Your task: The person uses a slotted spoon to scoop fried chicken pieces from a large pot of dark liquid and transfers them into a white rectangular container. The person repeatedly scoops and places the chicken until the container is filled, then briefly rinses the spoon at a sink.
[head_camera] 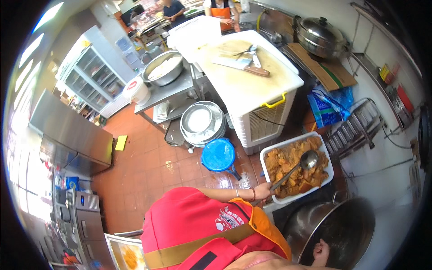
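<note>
My left hand [264,191], with a bracelet and a beaded band at the wrist, grips the handle of a metal ladle [308,160]. The ladle's bowl rests on browned chunks of food, perhaps meat [280,163], heaped in a white rectangular plastic tub [264,165]. At the lower right my right hand [321,250] has curled fingers and lies over a large round dark metal lid or pan [351,226]. Whether it grips a part of it cannot be told. That round piece is tilted against a large metal pot or wok [302,219], beside the tub.
A white board [229,87] holds a cleaver [239,64] and scissors [251,54]. Below stand a blue stool [218,155] and stacked metal basins [202,125]. A lidded steamer pot [322,35] is at upper right. Two people [173,11] [221,13] stand at the back.
</note>
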Demonstrator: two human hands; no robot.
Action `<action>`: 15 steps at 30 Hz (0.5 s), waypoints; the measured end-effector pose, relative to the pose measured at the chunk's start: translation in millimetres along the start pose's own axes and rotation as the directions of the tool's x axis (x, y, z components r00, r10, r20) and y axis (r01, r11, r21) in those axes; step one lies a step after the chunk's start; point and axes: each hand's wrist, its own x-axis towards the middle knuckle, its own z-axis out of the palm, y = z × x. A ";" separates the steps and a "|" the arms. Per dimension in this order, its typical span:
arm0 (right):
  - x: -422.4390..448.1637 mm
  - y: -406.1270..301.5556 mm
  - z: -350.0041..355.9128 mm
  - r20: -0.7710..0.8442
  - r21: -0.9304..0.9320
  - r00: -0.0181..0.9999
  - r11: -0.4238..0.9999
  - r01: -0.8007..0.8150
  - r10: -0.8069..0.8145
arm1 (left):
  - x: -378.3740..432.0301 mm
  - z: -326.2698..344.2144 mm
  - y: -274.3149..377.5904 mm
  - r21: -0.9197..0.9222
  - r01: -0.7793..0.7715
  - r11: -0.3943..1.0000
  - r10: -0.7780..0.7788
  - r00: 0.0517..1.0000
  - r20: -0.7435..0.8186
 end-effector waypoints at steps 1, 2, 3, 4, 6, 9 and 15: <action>9.6 1.5 -28.4 0.112 0.052 0.991 0.996 0.070 -0.075 | -2.2 0.6 6.4 -0.004 -0.011 1.000 0.011 1.000 -0.006; 0.5 -3.8 -45.8 0.137 0.028 0.979 0.988 0.150 -0.153 | -4.7 3.5 8.2 0.007 -0.011 1.000 0.011 1.000 0.001; -19.6 -7.0 -43.5 0.155 -0.011 0.966 0.977 0.213 -0.209 | 4.2 3.6 -5.7 0.009 -0.009 1.000 0.009 1.000 0.006; -39.6 -9.6 -43.6 0.166 -0.046 0.950 0.960 0.276 -0.265 | 7.5 0.7 -16.8 0.080 -0.001 0.997 0.004 0.999 -0.037; -73.2 -13.8 -36.4 0.154 -0.128 0.928 0.924 0.359 -0.340 | 12.8 -8.4 -26.5 0.080 0.077 0.994 -0.078 0.997 0.006; -88.8 -26.5 -32.5 0.093 -0.262 0.893 0.855 0.448 -0.440 | 1.4 -4.0 -5.7 -0.003 -0.033 0.999 0.033 0.999 0.035; -44.3 -28.1 -88.3 -0.268 -0.832 0.732 0.533 0.151 -0.626 | 0.1 1.8 -1.9 -0.125 -0.052 0.991 0.068 0.990 0.123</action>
